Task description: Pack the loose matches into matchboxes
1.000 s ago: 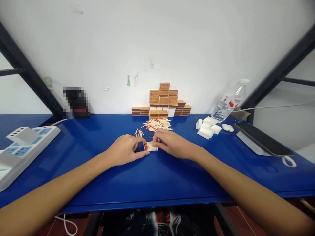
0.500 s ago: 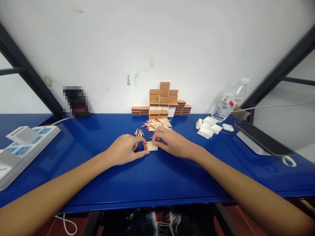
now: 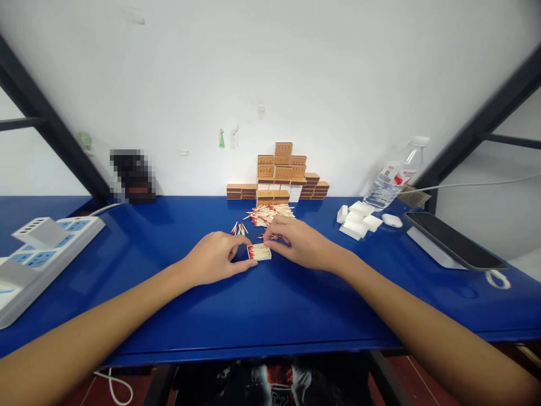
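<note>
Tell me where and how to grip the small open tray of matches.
Probably best: come from the left and pinch the long walls near the left end of the tray, thumb on the near side, finger on the far side, as the left hand has it. It's shallow and open-topped, with matches lying lengthwise, so a light pinch should suit.

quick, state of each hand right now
Left hand: holding the match tray between thumb and finger.
Right hand: fingers curled by the tray; can't tell if holding anything.
</note>
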The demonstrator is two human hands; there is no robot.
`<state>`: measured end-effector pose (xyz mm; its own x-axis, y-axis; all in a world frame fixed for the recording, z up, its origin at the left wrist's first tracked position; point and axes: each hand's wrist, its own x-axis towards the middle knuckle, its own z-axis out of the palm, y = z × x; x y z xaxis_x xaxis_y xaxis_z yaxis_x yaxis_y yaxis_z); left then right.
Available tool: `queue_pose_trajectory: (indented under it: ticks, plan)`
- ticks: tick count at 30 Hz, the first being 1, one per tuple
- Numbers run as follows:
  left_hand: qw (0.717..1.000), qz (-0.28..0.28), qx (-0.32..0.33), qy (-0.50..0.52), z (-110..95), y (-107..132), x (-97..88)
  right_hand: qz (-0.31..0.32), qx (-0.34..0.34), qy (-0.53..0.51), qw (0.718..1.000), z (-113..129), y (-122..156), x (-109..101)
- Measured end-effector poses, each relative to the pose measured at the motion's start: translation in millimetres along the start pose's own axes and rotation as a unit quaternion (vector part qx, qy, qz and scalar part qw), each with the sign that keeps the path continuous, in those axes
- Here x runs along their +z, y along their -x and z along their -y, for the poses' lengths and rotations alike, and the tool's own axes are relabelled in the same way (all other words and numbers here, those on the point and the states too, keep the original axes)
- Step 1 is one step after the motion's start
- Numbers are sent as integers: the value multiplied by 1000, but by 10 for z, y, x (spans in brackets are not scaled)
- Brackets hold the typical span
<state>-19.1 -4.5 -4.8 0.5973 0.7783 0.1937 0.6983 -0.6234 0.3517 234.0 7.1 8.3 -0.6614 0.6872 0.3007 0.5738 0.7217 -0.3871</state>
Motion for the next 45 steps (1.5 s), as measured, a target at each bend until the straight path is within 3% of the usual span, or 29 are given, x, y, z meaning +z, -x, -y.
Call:
queue_pose_trajectory:
  ticks: [3, 6, 10, 16, 20, 25, 29, 35, 45]
  plan:
    - [1000, -5, -3, 1, -3, 0, -6, -47, 8, 28, 998, -154, 3, -136]
    - [1000, -9, -6, 0, -3, -1, -3, -77, 58, 61, 993, -362, 14, -274]
    - [1000, 1, -5, 2, 1, 2, 4, -13, 67, 17, 998, -481, 18, -278]
    - [1000, -10, -7, -9, -4, 5, -15, 42, 63, 20, 997, -416, -6, -51]
    - [1000, -6, -3, -7, -12, 2, -13, 63, 74, 12, 995, -392, 27, -49]
    - [1000, -7, -3, -9, -12, -4, -4, 25, 49, -19, 998, -153, 24, -70]
    - [1000, -2, 3, -9, -9, -2, -1, 17, 32, -2, 999, 21, -13, 44]
    - [1000, 0, 9, -11, -14, -1, 2, 15, 16, 34, 999, 0, -23, 194]
    - [1000, -2, 11, -4, -19, 3, 4, 2, 5, 16, 1000, 24, -3, 87]
